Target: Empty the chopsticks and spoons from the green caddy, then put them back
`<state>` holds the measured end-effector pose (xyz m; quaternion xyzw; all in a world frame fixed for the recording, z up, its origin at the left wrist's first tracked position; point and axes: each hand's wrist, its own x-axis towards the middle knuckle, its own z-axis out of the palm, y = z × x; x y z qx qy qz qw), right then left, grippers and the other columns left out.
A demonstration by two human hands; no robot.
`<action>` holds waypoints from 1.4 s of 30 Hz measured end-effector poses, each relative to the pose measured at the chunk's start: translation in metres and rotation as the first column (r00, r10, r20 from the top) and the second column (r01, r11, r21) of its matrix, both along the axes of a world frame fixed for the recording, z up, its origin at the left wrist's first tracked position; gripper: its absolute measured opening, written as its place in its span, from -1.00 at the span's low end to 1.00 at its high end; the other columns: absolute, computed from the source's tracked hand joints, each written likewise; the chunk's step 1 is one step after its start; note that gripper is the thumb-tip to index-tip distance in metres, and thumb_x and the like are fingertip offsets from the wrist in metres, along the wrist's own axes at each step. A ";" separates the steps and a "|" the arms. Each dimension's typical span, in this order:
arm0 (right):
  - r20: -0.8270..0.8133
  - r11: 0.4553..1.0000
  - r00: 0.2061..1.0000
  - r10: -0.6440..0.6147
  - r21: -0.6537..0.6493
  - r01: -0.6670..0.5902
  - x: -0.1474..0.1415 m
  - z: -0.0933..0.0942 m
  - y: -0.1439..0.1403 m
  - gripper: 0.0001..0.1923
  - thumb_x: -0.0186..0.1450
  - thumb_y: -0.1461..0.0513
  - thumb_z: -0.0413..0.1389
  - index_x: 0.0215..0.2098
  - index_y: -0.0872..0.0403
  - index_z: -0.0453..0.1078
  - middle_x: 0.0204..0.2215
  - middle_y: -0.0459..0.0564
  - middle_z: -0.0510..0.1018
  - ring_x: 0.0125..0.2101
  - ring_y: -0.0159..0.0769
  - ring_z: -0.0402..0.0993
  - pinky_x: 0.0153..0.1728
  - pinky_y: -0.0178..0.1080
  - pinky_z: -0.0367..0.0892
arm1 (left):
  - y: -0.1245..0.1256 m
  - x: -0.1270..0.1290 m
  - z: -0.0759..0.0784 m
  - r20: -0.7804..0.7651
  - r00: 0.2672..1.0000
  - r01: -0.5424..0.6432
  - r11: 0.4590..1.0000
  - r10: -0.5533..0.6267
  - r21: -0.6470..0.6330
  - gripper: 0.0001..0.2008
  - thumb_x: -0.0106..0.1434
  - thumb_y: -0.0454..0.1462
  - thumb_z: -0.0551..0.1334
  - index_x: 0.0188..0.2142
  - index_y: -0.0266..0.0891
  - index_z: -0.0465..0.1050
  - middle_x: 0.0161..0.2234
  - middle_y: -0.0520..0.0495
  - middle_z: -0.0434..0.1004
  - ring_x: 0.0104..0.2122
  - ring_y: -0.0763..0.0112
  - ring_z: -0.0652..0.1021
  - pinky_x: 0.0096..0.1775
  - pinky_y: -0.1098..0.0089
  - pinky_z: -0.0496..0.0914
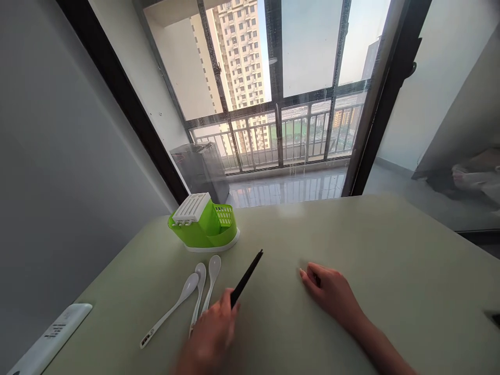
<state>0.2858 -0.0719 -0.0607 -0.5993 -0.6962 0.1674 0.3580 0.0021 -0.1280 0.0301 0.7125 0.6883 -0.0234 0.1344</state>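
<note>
My left hand is closed around black chopsticks, whose thin tips point away to the upper right above the table. Its wrist side is smeared by motion. Just left of this hand lie three white long-handled spoons, bowls toward the far side; the hand covers part of the nearest handles. My right hand rests on the table, its fingers curled in loosely, with nothing seen in them. Beyond the spoons stands a green utensil holder with a white slotted top on its left part and an open basket on the right.
The pale green table ends at the far side before a glass door. A white device with printed labels lies at the left edge. A small dark object shows at the right edge.
</note>
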 end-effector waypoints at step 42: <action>0.015 1.000 1.000 -0.006 -0.002 0.006 0.000 0.004 0.000 -0.56 0.42 0.04 -0.04 -0.52 -0.01 -0.09 -0.65 -0.22 0.15 -0.60 -0.41 0.07 -0.51 -0.31 0.00 | -0.009 -0.123 -0.011 0.003 0.970 -0.238 0.943 0.244 0.231 -0.25 0.37 0.13 -0.04 0.38 -0.26 0.13 0.43 -0.24 0.13 0.43 -0.08 0.10 0.37 -0.09 0.11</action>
